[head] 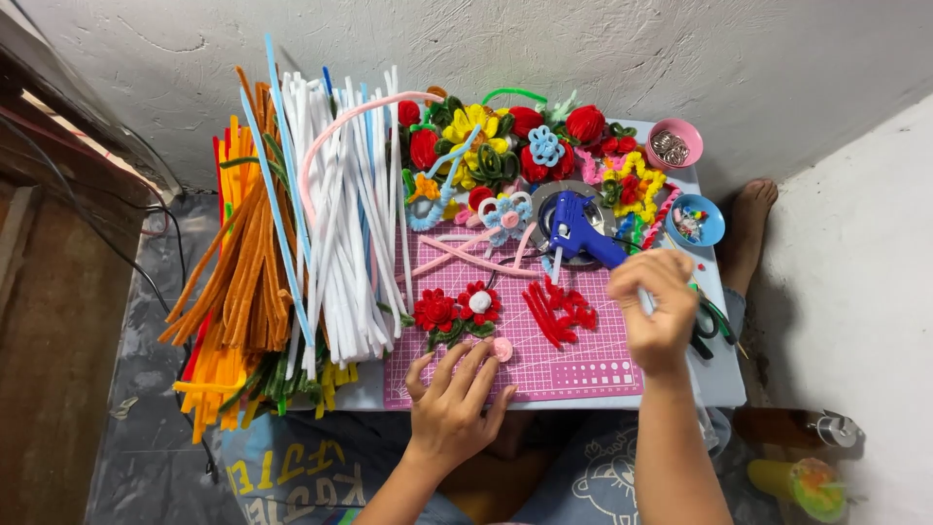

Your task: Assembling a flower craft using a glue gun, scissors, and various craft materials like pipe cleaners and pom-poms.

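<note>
Pink coil [501, 349] lies on the pink cutting mat [583, 365], at the left hand's [454, 403] fingertips; fingers spread, flat on the mat. Right hand [656, 309] hovers near the blue glue gun [575, 231], fingers curled together; whatever it pinches is hidden. Scissors [714, 326] partly covered by that hand.

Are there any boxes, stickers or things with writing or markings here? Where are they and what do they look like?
Cutting mat: on the small table, pink rectangle with white grid and printed markings.
Cloth: on the lap below the left hand, light blue with yellow letters.
No boxes, screens or signs.
</note>
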